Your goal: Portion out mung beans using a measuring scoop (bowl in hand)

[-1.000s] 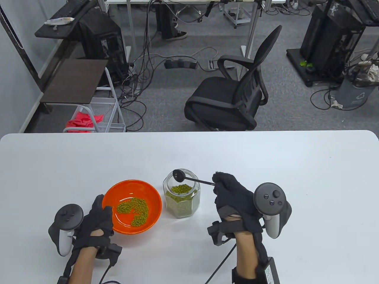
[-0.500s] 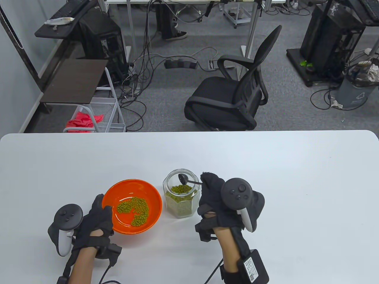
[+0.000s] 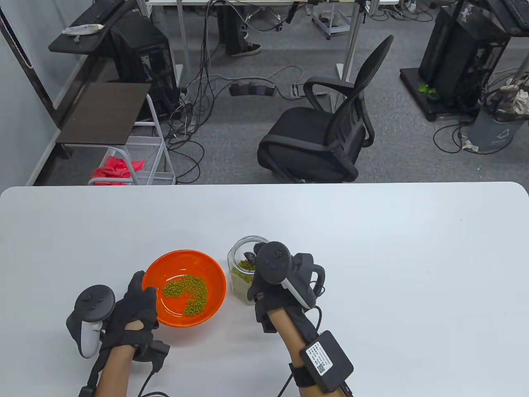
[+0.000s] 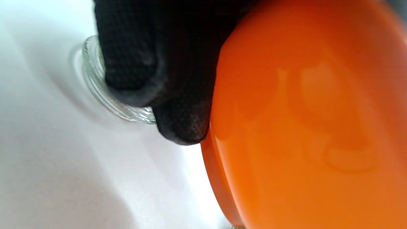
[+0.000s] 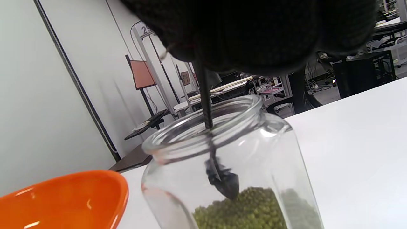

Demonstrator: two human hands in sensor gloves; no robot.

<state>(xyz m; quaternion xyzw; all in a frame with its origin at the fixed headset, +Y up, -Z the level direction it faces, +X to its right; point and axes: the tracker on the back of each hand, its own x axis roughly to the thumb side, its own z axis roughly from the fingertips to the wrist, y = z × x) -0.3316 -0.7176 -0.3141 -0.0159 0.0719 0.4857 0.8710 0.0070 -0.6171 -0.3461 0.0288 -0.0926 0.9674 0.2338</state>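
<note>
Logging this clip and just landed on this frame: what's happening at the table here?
A person in sensor gloves is portioning mung beans. The right hand holds a black measuring scoop by its handle, with the scoop head down inside the open glass jar, right at the surface of the beans. The left hand grips the near-left rim of the orange bowl, which sits just left of the jar and already holds a small pile of beans.
</note>
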